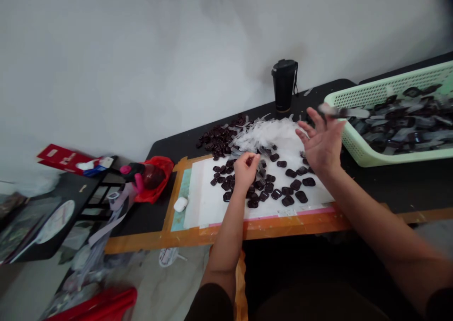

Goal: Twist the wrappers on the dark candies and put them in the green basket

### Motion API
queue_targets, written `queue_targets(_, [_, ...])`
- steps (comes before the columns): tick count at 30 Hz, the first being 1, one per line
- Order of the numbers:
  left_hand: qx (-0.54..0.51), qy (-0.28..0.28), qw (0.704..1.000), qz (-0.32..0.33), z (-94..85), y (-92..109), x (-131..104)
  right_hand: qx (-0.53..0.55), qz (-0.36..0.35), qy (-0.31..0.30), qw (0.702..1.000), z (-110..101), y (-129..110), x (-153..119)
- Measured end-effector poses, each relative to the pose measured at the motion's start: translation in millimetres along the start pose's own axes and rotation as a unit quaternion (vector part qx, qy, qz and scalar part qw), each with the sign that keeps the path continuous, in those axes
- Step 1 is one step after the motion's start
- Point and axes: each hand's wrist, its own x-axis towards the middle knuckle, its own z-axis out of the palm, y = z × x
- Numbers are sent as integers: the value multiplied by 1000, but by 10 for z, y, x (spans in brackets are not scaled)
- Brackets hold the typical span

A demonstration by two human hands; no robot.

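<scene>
My left hand (246,171) is closed over the white sheet, thumb against curled fingers, with a small dark piece partly showing between them. Around it lie many dark, glossy, rounded rectangular pieces (287,200), some near clear plastic strips. My right hand (321,146) is raised at the near left corner of the light green basket (357,153), palm up and fingers spread. At its fingertips a blurred dark piece with a clear strip (345,112) appears in the air; whether it still touches the fingers is unclear. Similar pieces with strips (410,127) fill the basket.
Behind the sheet (208,193) are a heap of dark pieces (219,139) and a pile of clear strips (265,134). A black tumbler (284,87) stands near the wall. Left are a white case (180,204) and a red bag (166,163) with a bottle. Orange tape lines the table edge.
</scene>
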Motion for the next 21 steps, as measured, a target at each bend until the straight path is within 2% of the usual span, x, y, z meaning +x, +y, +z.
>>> queue_targets(2, [98, -12, 995, 26, -31, -39, 1, 2, 19, 2, 1000, -19, 11, 62])
queue_targets(4, [171, -43, 984, 36, -28, -65, -12, 12, 27, -28, 999, 4, 78, 41])
queue_targets(6, [214, -75, 973, 37, -12, -69, -29, -6, 27, -92, 995, 45, 168, -28])
queue_targets(8, [234, -71, 969, 46, -8, -60, -35, -74, 15, -173, 982, 81, 252, -104])
queue_targets(10, [234, -16, 970, 60, -25, -53, -23, -154, -34, -257, 954, 107, 322, -171])
queue_targets(13, [205, 62, 975, 56, -70, -76, 19, -224, -155, -378, 885, 141, 416, -260])
queue_targets(15, [185, 73, 979, 43, -87, -109, 45, -244, -205, -428, 846, 167, 473, -313])
queue_targets(16, [180, 70, 980, 39, -89, -126, 55, -249, -215, -438, 836, 180, 496, -333])
queue_targets(18, [182, 59, 981, 36, -82, -150, 64, -240, -213, -443, 838, 201, 521, -355])
queue_targets(21, [202, 14, 979, 37, -62, -143, 50, -201, -155, -404, 879, 209, 498, -338])
